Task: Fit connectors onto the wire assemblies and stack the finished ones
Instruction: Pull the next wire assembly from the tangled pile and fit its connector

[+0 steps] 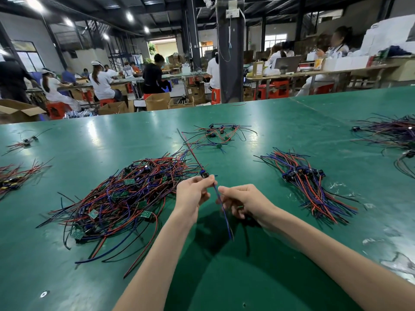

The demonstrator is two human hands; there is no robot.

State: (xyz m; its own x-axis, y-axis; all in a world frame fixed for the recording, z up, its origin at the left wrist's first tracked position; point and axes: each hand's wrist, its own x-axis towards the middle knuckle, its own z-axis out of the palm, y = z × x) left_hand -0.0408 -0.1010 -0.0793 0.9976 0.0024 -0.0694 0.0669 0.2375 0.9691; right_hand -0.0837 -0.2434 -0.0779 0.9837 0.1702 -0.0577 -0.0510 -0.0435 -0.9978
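Left hand point(194, 194) pinches wire assembly point(204, 175) (raised).

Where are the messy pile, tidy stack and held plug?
Messy multicoloured wire pile point(125, 198): head view, its middle.
Tidy wire stack, black connectors point(299, 173): head view, connectors.
Small black plastic plug, held point(204, 175): head view, its body.

Bare forearms point(157, 254), bare left hand point(193, 195), right hand point(243, 202).

Factory floor: workers point(101, 83) at assembly benches point(314, 73)
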